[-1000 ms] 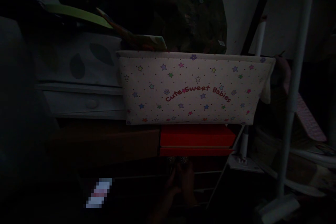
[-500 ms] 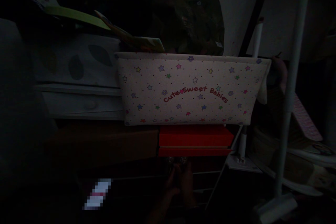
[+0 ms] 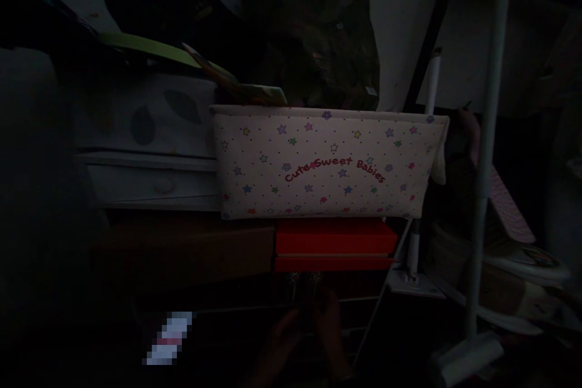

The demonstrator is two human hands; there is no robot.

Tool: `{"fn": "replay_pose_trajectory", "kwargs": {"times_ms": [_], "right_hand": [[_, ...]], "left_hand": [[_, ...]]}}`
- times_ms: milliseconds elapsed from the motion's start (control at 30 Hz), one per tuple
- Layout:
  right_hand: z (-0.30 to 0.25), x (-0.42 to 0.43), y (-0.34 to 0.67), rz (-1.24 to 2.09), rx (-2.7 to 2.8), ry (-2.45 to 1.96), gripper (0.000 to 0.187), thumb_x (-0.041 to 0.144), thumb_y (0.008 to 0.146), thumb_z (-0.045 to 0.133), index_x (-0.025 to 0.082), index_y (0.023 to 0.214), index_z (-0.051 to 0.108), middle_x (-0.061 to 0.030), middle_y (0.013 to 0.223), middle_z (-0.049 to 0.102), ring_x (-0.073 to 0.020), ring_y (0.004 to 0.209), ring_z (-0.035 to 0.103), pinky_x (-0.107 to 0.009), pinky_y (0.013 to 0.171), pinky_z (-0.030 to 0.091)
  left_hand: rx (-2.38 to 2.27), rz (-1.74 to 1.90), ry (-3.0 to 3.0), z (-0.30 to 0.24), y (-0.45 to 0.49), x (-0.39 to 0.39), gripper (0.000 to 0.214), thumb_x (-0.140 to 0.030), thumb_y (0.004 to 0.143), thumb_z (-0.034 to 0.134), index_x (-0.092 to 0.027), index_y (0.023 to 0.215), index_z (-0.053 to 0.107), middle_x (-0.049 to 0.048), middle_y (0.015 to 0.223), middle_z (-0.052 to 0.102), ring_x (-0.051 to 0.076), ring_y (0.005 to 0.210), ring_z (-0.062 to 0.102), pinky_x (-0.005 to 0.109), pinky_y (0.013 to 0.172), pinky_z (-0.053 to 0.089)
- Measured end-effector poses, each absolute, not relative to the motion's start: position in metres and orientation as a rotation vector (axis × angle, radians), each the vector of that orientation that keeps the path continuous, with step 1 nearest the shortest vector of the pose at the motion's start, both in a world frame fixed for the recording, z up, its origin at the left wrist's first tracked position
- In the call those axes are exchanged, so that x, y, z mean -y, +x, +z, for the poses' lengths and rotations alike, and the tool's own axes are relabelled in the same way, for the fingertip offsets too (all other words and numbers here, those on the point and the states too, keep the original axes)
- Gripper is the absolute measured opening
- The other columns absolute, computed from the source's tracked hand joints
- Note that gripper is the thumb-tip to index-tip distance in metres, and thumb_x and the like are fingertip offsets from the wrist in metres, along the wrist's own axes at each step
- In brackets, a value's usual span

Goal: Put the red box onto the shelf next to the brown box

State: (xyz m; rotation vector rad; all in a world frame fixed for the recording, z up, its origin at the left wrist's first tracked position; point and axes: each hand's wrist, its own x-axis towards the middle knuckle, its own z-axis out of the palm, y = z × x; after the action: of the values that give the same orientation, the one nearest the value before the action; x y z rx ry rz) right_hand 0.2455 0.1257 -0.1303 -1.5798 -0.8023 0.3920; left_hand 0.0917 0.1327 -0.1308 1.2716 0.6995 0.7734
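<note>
My left hand and my right hand are low in the middle of the view, in deep shadow. They are apart, with fingers loosely extended and nothing visible in them. Just beyond my fingertips, a pair of glittery shoes stands on a dark rack: the left shoe and the right shoe. My right hand is nearest to the right shoe. Fine finger detail is lost in the dark.
Above the shoes is a red-orange box, with a brown box beside it. A star-patterned fabric bin reads "Cute Sweet Babies". White drawers stand left. A pale pole and more shoes are at right.
Both hands have drawn back from the glittery shoes toward me and spread apart. The shoes remain standing on the rack. The view has shifted slightly.
</note>
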Motion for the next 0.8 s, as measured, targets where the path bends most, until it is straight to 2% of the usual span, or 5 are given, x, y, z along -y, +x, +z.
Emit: {"fn": "replay_pose_trajectory", "kwargs": {"times_ms": [200,367,500,600,800], "right_hand": [[-0.118,-0.091,0.239,0.411,0.697,-1.547,0.038,0.046,0.058,0.059,0.019,0.086,0.057,-0.0094,0.083,0.068,-0.0267,0.078,0.064,-0.036,0.072,0.051],[-0.127,-0.053,0.209,0.517,0.614,-1.364,0.038,0.055,0.057,0.068,0.022,0.074,0.061,-0.0033,0.069,0.065,-0.0209,0.066,0.061,-0.031,0.062,0.05],[-0.111,-0.026,0.18,0.875,0.56,-0.928,0.053,0.059,0.058,0.073,0.024,0.098,0.065,0.0039,0.055,0.052,-0.0111,0.048,0.048,-0.021,0.044,0.039],[-0.068,-0.003,0.171,1.098,0.608,-0.651,0.063,0.051,0.058,0.079,0.031,0.115,0.06,0.012,0.046,0.033,-0.0034,0.036,0.022,-0.014,0.037,0.022],[0.034,0.055,0.171,1.227,0.893,-0.357,0.108,0.043,0.058,0.082,0.043,0.144,0.016,0.0162,0.041,0.025,-0.0029,0.034,0.01,-0.015,0.036,0.023]], "left_hand": [[-1.042,0.919,1.404,-0.119,0.056,-0.108,0.044,-0.06,0.068,0.063,-0.021,0.087,0.071,0.0078,0.098,0.073,0.028,0.103,0.062,0.039,0.097,0.043],[-1.091,0.988,1.018,-0.105,0.019,-0.082,0.043,-0.059,0.06,0.072,-0.023,0.083,0.07,0.003,0.079,0.071,0.023,0.083,0.065,0.031,0.068,0.051],[-0.911,1.087,0.793,-0.067,-0.001,-0.058,0.042,-0.043,0.063,0.077,-0.026,0.1,0.069,-0.004,0.056,0.056,0.012,0.058,0.058,0.02,0.051,0.042],[-0.678,1.125,0.717,-0.017,-0.015,-0.04,0.052,-0.032,0.069,0.075,-0.027,0.119,0.061,-0.0094,0.049,0.041,0.004,0.044,0.042,0.016,0.046,0.035],[-0.137,1.083,0.787,0.059,-0.058,-0.012,0.092,-0.021,0.069,0.074,-0.049,0.14,0.025,-0.0112,0.046,0.037,0.004,0.037,0.031,0.015,0.04,0.033]]}}
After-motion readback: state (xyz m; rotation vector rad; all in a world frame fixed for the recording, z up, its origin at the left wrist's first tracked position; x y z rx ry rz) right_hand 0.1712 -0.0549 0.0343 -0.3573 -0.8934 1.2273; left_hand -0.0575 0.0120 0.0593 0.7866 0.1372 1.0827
